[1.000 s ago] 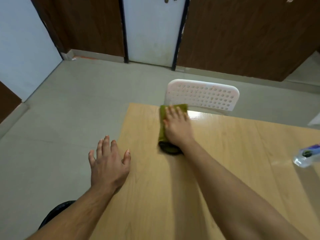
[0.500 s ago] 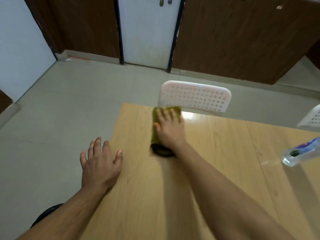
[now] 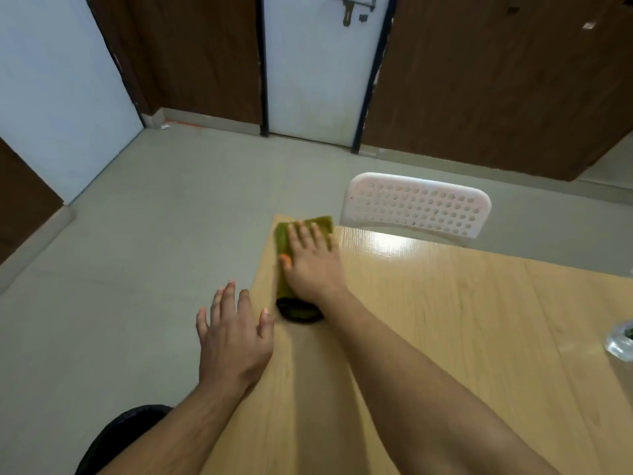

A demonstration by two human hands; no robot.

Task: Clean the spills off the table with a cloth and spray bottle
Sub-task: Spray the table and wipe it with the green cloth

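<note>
From the head camera I see my right hand (image 3: 310, 265) pressing flat, fingers straight, on the green cloth (image 3: 287, 248) at the tabletop's (image 3: 445, 320) far-left corner, about 12 o'clock from me. My left hand (image 3: 233, 337) hovers spread, its grip loose and holding nothing, over the left edge at 10 o'clock. The bottle (image 3: 621, 341) shows partly at 3 o'clock, well apart. A white chair (image 3: 416, 204) stands beyond the far edge.
</note>
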